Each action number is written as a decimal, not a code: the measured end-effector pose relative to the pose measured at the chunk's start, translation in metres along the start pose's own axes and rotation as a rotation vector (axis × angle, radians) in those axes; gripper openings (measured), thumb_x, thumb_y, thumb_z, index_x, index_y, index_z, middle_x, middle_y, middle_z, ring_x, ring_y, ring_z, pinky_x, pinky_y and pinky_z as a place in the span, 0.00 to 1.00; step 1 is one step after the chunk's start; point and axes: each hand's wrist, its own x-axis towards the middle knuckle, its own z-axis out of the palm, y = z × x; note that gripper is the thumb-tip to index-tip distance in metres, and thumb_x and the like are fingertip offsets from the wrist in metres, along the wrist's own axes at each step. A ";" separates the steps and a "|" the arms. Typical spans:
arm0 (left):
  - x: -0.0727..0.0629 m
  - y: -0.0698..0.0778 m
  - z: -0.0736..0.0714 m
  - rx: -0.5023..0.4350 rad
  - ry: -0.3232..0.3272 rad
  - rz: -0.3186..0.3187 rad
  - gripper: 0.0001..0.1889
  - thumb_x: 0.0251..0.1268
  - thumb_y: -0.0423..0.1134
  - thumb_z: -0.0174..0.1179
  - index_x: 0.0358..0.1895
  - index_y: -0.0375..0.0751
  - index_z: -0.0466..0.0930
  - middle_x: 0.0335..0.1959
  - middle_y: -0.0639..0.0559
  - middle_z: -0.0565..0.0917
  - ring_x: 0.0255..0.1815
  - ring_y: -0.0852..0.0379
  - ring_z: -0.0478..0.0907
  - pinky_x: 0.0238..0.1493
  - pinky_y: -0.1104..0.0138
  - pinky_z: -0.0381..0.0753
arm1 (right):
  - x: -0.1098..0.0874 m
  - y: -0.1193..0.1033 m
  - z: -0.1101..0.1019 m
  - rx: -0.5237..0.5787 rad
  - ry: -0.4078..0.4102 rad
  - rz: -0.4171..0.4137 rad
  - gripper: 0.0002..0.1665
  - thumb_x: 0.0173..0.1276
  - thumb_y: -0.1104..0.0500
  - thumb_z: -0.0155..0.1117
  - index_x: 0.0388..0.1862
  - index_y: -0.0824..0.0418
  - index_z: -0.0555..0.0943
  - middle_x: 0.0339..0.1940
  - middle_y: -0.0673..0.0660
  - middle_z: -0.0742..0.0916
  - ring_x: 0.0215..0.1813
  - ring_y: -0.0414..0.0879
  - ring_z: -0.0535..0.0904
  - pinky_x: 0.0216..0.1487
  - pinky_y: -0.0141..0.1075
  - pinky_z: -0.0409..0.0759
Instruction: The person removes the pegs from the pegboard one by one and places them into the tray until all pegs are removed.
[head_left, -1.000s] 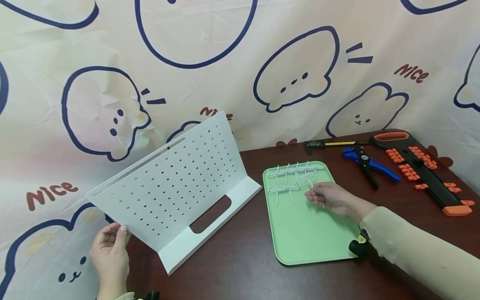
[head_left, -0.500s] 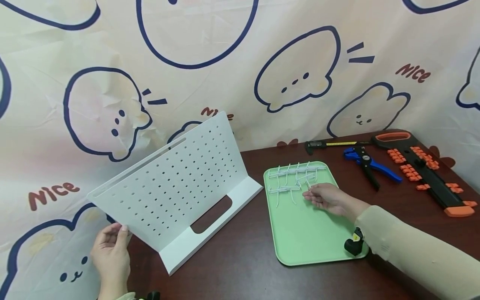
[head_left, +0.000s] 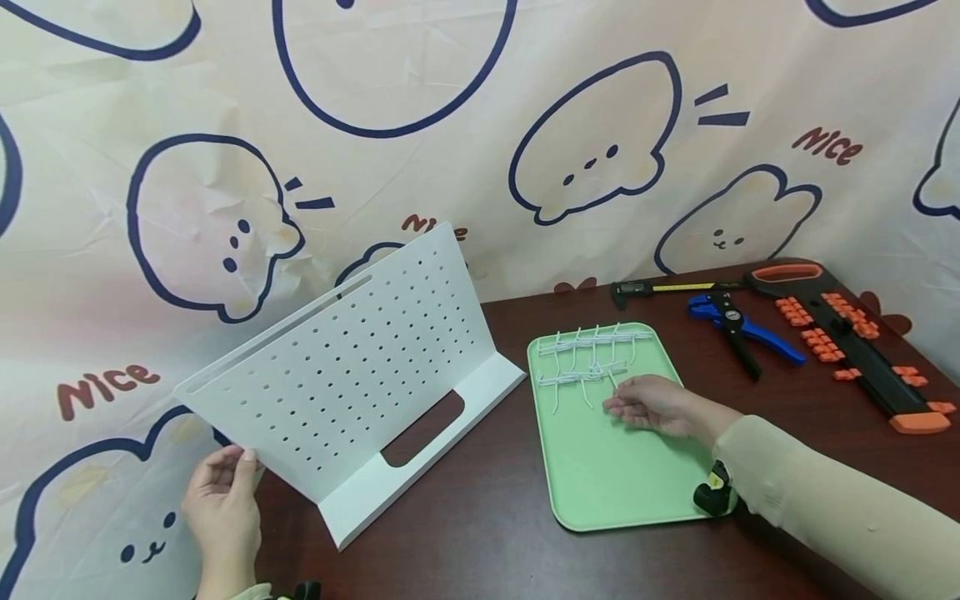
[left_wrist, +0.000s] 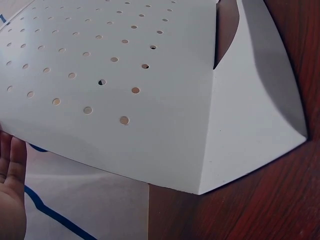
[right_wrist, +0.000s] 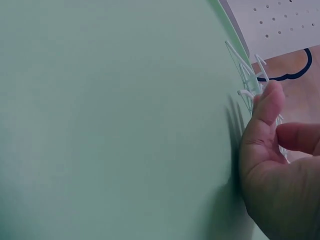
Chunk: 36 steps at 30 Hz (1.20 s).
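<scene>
A white pegboard (head_left: 341,379), bent along its lower part into a slotted ledge, stands tilted on the table at left. My left hand (head_left: 225,508) holds its left edge, thumb in front and fingers behind; the left wrist view shows fingers at that edge. On the green tray (head_left: 630,483) lie white wire hooks: a back row (head_left: 576,342) and a shorter piece (head_left: 567,379) in front. My right hand (head_left: 652,404) pinches a prong of another wire hook (head_left: 611,369) beside the shorter piece. In the right wrist view my fingers partly hide the hooks.
Behind the tray lies a black caliper-like tool (head_left: 630,289) with a yellow strip. Blue-and-black wire strippers (head_left: 729,318) sit to the right. Farther right is a long black holder (head_left: 862,367) with orange clips. A patterned cloth (head_left: 450,167) hangs behind the table.
My right hand has moved slightly toward me, bringing the pinched wire hook down and in line with the shorter piece. The pegboard and my left hand stay put.
</scene>
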 end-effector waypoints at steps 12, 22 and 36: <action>-0.003 0.001 -0.001 -0.009 0.006 -0.015 0.08 0.76 0.28 0.58 0.45 0.47 0.81 0.39 0.61 0.81 0.40 0.66 0.79 0.44 0.86 0.77 | -0.007 0.000 -0.002 -0.148 -0.018 0.022 0.17 0.84 0.63 0.47 0.59 0.77 0.71 0.41 0.56 0.88 0.39 0.41 0.84 0.41 0.32 0.85; 0.000 0.001 -0.003 -0.010 0.016 -0.016 0.09 0.75 0.27 0.58 0.45 0.47 0.81 0.39 0.60 0.81 0.39 0.66 0.79 0.44 0.85 0.77 | -0.012 -0.007 -0.011 -0.164 -0.017 0.000 0.17 0.84 0.60 0.50 0.59 0.75 0.72 0.43 0.57 0.87 0.41 0.44 0.84 0.43 0.34 0.86; -0.006 0.010 0.005 0.191 0.040 -0.069 0.14 0.78 0.35 0.57 0.61 0.40 0.75 0.50 0.66 0.73 0.47 0.70 0.72 0.52 0.79 0.76 | -0.023 -0.018 -0.022 -0.381 -0.025 -0.114 0.22 0.83 0.59 0.52 0.64 0.75 0.69 0.48 0.62 0.86 0.46 0.51 0.85 0.45 0.41 0.87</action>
